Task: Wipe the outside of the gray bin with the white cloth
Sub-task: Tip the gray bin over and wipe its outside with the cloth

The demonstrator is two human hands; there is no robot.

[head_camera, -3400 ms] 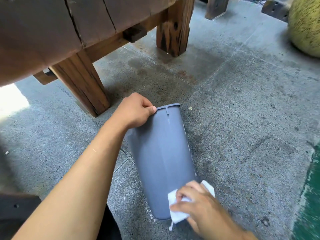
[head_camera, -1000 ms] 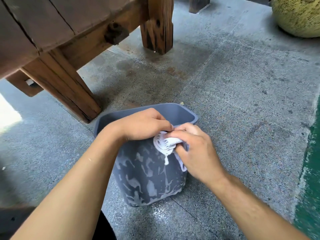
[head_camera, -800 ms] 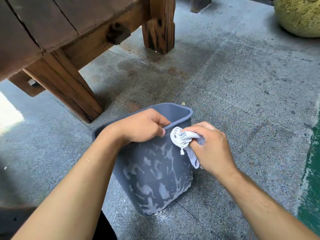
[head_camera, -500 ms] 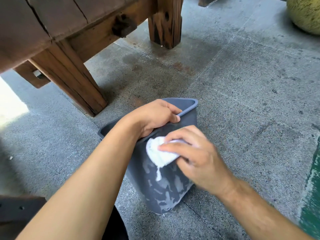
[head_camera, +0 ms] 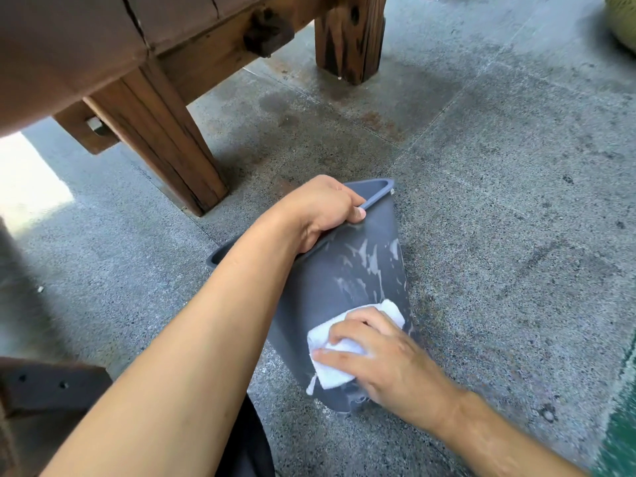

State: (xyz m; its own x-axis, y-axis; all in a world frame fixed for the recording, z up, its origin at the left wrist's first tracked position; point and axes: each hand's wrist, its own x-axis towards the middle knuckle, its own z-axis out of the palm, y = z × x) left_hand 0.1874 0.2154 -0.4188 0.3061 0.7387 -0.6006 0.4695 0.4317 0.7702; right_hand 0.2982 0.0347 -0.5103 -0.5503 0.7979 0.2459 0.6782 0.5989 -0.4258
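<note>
The gray bin (head_camera: 347, 280) leans tilted on the concrete floor, its open top pointing away from me and its base toward me. Wet soapy streaks show on its upper side wall. My left hand (head_camera: 320, 210) grips the near rim of the bin. My right hand (head_camera: 382, 356) presses the folded white cloth (head_camera: 347, 333) flat against the lower part of the bin's outside wall, close to the base. Part of the cloth is hidden under my fingers.
A heavy wooden bench with thick legs (head_camera: 161, 139) (head_camera: 349, 36) stands just beyond the bin on the left. A yellow-green round object (head_camera: 623, 22) sits at the top right corner. A green floor strip (head_camera: 619, 435) runs along the right edge.
My right hand has slid the cloth down the bin's wall from near the rim to near the base. The bin has tipped further over, and my left hand keeps its hold on the rim.
</note>
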